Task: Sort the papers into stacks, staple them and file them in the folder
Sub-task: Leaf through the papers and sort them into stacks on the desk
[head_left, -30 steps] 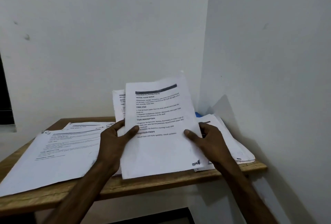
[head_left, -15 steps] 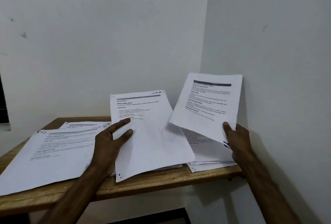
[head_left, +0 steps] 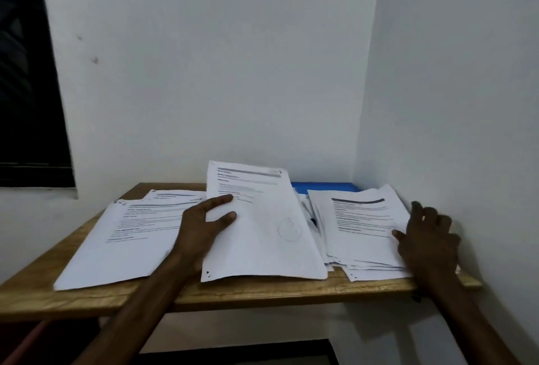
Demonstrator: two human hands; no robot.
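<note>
Sorting step, I judge: stapling and filing not yet begun. My left hand (head_left: 204, 224) grips the middle sheaf (head_left: 262, 236), thumb and fingers clamped on its left edge, far end tilted up off the worktop (head_left: 262, 291). My right hand (head_left: 428, 239) rests on the right stack (head_left: 364, 224), fingers spread and flat, nothing clamped. Left stack (head_left: 125, 233) lies beside. Long axes all run away from me, headers at the far end. Blue folder (head_left: 326, 186) peeks behind. Next: lift the top sheet, read its header, drop it on the matching stack.
</note>
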